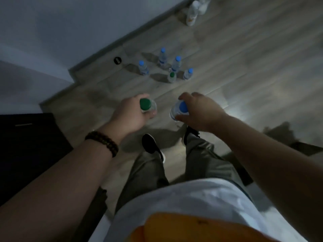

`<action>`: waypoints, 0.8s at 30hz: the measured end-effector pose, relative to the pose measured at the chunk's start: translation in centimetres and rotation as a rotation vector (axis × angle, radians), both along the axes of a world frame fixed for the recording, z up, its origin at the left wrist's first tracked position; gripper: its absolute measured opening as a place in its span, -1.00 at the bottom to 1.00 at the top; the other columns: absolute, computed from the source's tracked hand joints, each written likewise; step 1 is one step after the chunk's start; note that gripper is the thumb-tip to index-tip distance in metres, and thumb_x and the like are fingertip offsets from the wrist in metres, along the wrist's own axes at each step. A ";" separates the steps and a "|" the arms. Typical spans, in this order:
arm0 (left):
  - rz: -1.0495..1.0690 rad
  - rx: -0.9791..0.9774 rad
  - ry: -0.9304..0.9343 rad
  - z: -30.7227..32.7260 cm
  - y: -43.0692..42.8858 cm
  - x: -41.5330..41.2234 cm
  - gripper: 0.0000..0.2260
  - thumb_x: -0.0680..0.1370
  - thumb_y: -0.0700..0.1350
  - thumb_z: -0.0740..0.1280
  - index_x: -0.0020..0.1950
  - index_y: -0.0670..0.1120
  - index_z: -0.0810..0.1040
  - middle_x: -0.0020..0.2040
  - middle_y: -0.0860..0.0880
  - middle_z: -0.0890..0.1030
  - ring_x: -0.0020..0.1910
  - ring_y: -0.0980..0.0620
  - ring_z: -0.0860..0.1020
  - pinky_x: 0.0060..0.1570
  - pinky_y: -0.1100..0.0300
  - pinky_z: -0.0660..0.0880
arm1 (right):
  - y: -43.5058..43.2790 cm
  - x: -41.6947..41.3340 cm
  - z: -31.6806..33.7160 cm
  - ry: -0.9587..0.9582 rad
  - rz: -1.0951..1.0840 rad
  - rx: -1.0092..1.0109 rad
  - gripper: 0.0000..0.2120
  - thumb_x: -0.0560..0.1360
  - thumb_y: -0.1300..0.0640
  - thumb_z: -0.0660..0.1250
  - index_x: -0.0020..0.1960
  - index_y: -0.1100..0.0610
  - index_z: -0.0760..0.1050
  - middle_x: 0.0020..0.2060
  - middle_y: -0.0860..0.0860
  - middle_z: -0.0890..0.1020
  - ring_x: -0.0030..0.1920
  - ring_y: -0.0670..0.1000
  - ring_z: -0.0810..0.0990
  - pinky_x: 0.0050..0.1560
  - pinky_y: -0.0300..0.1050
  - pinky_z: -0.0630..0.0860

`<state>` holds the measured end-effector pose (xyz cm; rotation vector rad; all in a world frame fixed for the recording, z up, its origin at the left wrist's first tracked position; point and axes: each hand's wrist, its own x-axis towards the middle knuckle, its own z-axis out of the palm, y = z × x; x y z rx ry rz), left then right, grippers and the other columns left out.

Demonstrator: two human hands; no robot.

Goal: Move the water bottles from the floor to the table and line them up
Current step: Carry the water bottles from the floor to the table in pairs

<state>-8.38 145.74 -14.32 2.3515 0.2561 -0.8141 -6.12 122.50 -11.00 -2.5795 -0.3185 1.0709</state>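
My left hand (130,113) grips a clear bottle with a green cap (145,104) upright above the floor. My right hand (199,111) grips a clear bottle with a blue cap (182,106) beside it. Farther ahead, several water bottles stand on the wooden floor: blue-capped ones (162,56), (143,67), (176,63), (188,73) and a green-capped one (171,77). The table is not clearly in view.
A grey wall and baseboard (122,41) run along the left. A dark piece of furniture (26,147) stands at the left edge. White containers (194,11) sit by the wall at the top. A small round black object (117,60) lies near the baseboard. My feet (152,145) stand below the hands.
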 end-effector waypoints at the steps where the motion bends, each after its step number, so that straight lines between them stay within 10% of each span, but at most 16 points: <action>1: -0.037 0.007 -0.005 2.3 -0.4 -0.8 -0.35 0.42 0.12 0.56 0.47 0.03 0.47 0.32 -0.03 0.62 0.28 -0.01 0.58 0.33 0.07 0.48 | -0.4 -1.5 2.0 -0.007 -0.045 0.000 -0.38 0.50 -0.17 0.45 0.45 0.03 0.35 0.16 0.11 0.54 0.13 0.14 0.56 0.13 0.07 0.55; 9: -0.298 0.009 -0.022 12.3 -4.1 -3.3 -0.36 0.36 0.22 0.57 0.39 0.11 0.53 0.16 0.08 0.67 0.11 0.07 0.62 0.07 0.19 0.50 | -5.4 -10.4 9.3 -0.095 -0.552 0.111 -0.41 0.41 -0.23 0.51 0.35 -0.05 0.46 0.14 0.01 0.60 0.04 0.03 0.60 0.07 -0.02 0.61; 24: -0.575 -0.071 -0.116 19.8 -27.1 3.2 -0.38 0.38 0.13 0.59 0.40 0.06 0.54 0.21 0.11 0.64 0.19 0.09 0.60 0.28 0.09 0.50 | -25.7 -13.3 17.0 -0.451 -0.861 0.332 -0.55 0.36 -0.13 0.55 0.21 -0.08 0.61 -0.05 -0.08 0.59 -0.09 -0.16 0.55 -0.12 -0.51 0.32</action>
